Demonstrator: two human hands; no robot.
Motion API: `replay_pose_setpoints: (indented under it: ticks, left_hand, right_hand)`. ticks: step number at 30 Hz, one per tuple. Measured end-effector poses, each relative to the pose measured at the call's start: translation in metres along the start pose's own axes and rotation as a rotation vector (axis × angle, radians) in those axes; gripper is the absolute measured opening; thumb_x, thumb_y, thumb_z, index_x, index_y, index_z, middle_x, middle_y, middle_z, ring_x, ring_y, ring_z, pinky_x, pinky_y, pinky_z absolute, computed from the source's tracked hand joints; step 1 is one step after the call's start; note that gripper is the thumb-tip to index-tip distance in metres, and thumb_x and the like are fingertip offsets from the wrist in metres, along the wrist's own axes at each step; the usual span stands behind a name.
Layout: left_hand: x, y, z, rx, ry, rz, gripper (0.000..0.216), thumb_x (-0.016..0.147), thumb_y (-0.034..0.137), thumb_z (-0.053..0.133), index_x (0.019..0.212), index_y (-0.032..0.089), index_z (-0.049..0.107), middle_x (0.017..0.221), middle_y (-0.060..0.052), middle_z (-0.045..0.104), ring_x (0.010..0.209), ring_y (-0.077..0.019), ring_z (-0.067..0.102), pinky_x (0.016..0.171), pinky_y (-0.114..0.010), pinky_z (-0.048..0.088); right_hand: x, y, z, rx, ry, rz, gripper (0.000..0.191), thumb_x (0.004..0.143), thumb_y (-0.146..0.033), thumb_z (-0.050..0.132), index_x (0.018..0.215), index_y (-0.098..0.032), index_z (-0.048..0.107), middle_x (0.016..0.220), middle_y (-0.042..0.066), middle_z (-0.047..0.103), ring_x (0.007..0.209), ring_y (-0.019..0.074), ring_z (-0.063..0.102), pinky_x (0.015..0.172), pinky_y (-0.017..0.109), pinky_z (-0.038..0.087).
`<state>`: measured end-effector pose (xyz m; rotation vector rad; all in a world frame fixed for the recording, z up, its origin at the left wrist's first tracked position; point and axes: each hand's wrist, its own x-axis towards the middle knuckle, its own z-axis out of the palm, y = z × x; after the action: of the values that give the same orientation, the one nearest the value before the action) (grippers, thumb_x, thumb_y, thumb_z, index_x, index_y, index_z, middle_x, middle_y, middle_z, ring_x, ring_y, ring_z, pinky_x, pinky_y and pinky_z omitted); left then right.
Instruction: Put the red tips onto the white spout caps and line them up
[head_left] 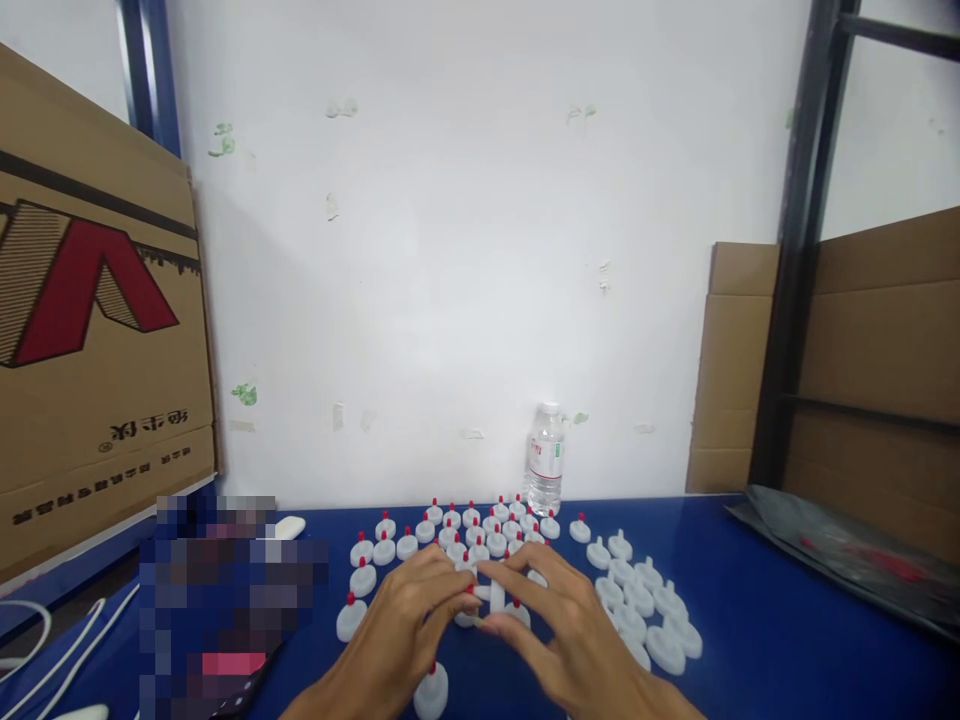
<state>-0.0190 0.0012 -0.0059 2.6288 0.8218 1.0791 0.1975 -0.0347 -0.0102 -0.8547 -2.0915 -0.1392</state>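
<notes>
Between my two hands is a white plastic nozzle cap (497,598), turned on its side with its spout pointing left. My right hand (562,620) grips the round base by its edges between thumb and fingers. At the spout's end, the thumb and forefinger of my left hand (420,605) pinch a small red tip (471,590). Several white caps with red tips (407,543) stand on the blue table behind and around my hands. One more red-tipped cap (431,692) is below my left wrist. To the right sit several white caps without red tips (665,648).
A clear water bottle (545,465) stands against the white wall. At the left are a large cardboard box (105,400), white cables (82,650) and a blurred-out patch. A grey plastic bag (847,560) lies at the right, near flattened cardboard (731,380) and a dark metal post (787,300).
</notes>
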Motion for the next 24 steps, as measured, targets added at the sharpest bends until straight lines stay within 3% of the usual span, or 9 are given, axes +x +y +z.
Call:
replay_pose_setpoints:
  ticks: [4,9,11,14,18,20,24]
  left_hand:
    - [0.003,0.006,-0.002,-0.004,0.019,0.063,0.033,0.105,0.026,0.045,0.079,0.020,0.064,0.073,0.000,0.064,0.075,-0.0153,0.055,0.068,-0.026,0.043]
    - [0.007,-0.020,-0.012,0.259,0.048,0.135,0.018,0.102,0.022,0.051,0.108,0.022,0.068,0.090,-0.002,0.071,0.084,-0.0191,0.056,0.074,-0.029,0.044]
    - [0.007,-0.035,-0.020,0.402,-0.019,0.050,0.022,0.102,0.019,0.048,0.100,0.021,0.069,0.092,-0.003,0.071,0.086,-0.0211,0.056,0.077,-0.033,0.044]
    - [0.006,-0.047,-0.032,0.503,-0.151,-0.143,0.027,0.102,0.018,0.045,0.089,0.020,0.069,0.088,-0.005,0.068,0.089,-0.0233,0.056,0.080,-0.036,0.043]
    - [0.002,-0.048,-0.034,0.492,-0.218,-0.205,0.014,0.095,0.019,0.057,0.089,0.021,0.070,0.095,-0.005,0.067,0.097,-0.0262,0.057,0.082,-0.037,0.045]
    - [0.000,-0.047,-0.033,0.481,-0.244,-0.235,0.009,0.092,0.018,0.061,0.091,0.021,0.070,0.098,-0.006,0.067,0.101,-0.0276,0.057,0.082,-0.037,0.046]
    - [0.000,-0.051,-0.032,0.460,-0.286,-0.288,0.014,0.093,0.018,0.058,0.087,0.020,0.070,0.097,-0.007,0.066,0.103,-0.0272,0.058,0.082,-0.035,0.047]
  right_hand:
    - [0.002,-0.003,-0.004,-0.052,0.004,-0.068,0.034,0.096,-0.031,0.063,0.129,-0.024,0.060,0.101,0.007,0.068,0.089,0.0209,0.065,0.079,0.035,0.054]
    - [0.011,0.015,-0.016,-0.267,-0.050,-0.052,0.028,0.095,-0.015,0.057,0.121,-0.026,0.062,0.114,0.007,0.070,0.100,0.0237,0.065,0.092,0.042,0.047]
    - [0.014,0.032,-0.025,-0.354,-0.051,0.043,0.028,0.093,-0.009,0.051,0.113,-0.024,0.063,0.115,0.007,0.070,0.101,0.0243,0.064,0.091,0.042,0.046]
    - [0.015,0.058,-0.040,-0.440,-0.097,0.267,0.019,0.092,-0.012,0.052,0.103,-0.023,0.063,0.103,0.006,0.072,0.098,0.0250,0.065,0.090,0.040,0.045]
    - [0.010,0.083,-0.048,-0.477,-0.140,0.461,0.014,0.095,-0.023,0.051,0.103,-0.020,0.062,0.080,0.004,0.069,0.081,0.0245,0.066,0.077,0.034,0.045]
    - [0.006,0.090,-0.046,-0.474,-0.165,0.490,0.013,0.095,-0.024,0.051,0.098,-0.020,0.063,0.083,0.006,0.069,0.080,0.0236,0.066,0.072,0.031,0.044]
    - [-0.001,0.100,-0.037,-0.481,-0.230,0.522,0.012,0.092,-0.024,0.057,0.088,-0.018,0.067,0.098,0.011,0.069,0.093,0.0262,0.064,0.076,0.032,0.044]
